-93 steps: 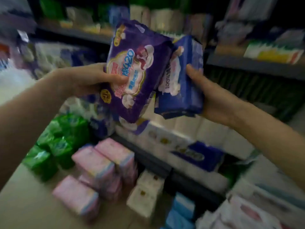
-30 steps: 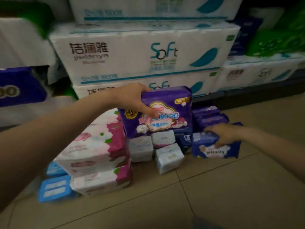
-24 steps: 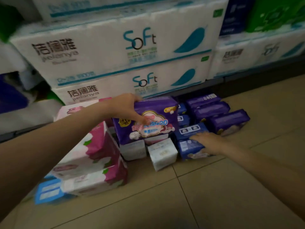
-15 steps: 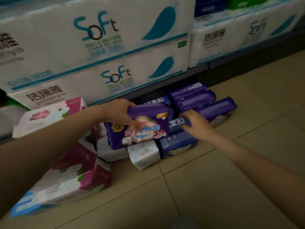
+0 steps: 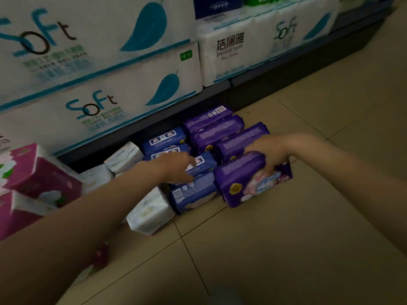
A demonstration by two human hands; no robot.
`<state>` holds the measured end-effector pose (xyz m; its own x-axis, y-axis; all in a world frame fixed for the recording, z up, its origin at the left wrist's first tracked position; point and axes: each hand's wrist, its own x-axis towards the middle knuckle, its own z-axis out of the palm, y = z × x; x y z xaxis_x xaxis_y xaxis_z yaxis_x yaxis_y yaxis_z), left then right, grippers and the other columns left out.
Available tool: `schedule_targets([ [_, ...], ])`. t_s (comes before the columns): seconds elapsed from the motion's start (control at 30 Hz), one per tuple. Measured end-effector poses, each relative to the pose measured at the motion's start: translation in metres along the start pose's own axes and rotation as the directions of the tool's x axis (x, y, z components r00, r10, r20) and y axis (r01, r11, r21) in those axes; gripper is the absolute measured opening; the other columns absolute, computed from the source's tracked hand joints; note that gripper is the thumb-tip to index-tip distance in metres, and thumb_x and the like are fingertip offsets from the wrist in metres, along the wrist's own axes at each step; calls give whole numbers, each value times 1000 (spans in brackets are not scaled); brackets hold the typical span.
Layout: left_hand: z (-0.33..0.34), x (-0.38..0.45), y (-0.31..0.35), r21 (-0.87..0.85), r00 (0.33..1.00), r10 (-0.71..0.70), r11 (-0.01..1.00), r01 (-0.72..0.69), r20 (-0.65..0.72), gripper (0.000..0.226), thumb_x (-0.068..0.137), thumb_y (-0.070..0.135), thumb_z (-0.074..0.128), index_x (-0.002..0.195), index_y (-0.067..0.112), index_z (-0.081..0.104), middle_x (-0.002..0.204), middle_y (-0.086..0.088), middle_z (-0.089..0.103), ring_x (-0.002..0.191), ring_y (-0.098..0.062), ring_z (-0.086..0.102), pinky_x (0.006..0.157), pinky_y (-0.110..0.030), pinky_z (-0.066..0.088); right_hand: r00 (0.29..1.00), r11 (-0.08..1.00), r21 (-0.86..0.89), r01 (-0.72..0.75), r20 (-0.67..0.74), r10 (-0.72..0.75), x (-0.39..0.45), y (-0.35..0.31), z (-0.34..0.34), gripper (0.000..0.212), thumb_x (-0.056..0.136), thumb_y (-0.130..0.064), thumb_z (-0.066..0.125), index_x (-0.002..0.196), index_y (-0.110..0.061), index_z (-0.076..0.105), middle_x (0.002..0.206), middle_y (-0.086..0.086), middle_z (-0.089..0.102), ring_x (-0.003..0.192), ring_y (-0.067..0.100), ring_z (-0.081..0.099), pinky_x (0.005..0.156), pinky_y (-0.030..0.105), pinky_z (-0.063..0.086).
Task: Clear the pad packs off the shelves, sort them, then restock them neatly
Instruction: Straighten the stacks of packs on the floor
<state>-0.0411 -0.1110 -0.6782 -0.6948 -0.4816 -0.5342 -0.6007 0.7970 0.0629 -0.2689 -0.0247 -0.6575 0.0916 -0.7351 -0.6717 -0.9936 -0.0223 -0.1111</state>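
A purple pad pack point(image 5: 240, 183) stands on the floor tiles at the front of a row of purple packs point(image 5: 212, 124). My right hand point(image 5: 267, 154) grips it from above, with fingers curled over its printed front. To its left is a row of blue packs point(image 5: 164, 139), the nearest blue pack point(image 5: 191, 194) at the front. My left hand point(image 5: 175, 167) hovers over the blue row with loose fingers and holds nothing; whether it touches a pack is unclear.
White pad packs point(image 5: 149, 213) lie left of the blue row, and pink and white packs point(image 5: 37, 175) are stacked at the far left. Large white tissue bales point(image 5: 99, 89) fill the bottom shelf behind. Beige floor tiles point(image 5: 286, 238) spread to the right and front.
The purple pack went from my left hand to my right hand and now stands at the front of the purple row. The blue pack was set down earlier. The camera tilted down and right.
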Motion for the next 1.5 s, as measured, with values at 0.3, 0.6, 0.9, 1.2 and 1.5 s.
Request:
schedule_targets([
  [0.3,50,11,9,236,937,14,966,-103,349,64,96,50,41,149,33,10,158,7,-4,144,-23,11,110,-45,27,914,979,-148,-139,-399,69,43,33,66,69,88,-42,60,144,-22,27,148,6,26,136,25,24,112,36,25],
  [0.6,-10,-24,-29,284,987,-38,955,82,-159,45,92,34,46,137,28,40,140,2,42,128,-21,42,99,-32,32,851,993,105,-58,-514,104,37,-8,21,42,92,-9,51,133,-14,47,132,10,40,122,27,38,97,39,41],
  [0.9,-94,-191,-156,121,598,-129,925,360,-791,42,67,26,36,89,11,68,84,-12,64,71,-32,65,73,-40,49,492,924,91,370,-864,-112,-2,-179,-146,33,86,-7,60,119,-10,58,119,13,50,111,28,49,95,34,38],
  [1.2,-65,-276,-201,-41,612,-351,887,460,-709,37,90,19,47,127,18,50,129,-4,48,121,-24,43,100,-37,25,675,962,-13,272,-710,-200,12,-294,-167,50,92,-19,56,138,-18,39,139,10,35,131,28,28,107,33,28],
  [1.5,-19,-131,-92,114,843,-86,978,172,-531,46,91,29,45,136,24,40,140,0,41,128,-23,37,104,-34,24,877,990,43,-134,-460,138,10,-121,-66,49,93,-16,53,140,-16,37,140,13,34,128,33,37,101,29,28],
])
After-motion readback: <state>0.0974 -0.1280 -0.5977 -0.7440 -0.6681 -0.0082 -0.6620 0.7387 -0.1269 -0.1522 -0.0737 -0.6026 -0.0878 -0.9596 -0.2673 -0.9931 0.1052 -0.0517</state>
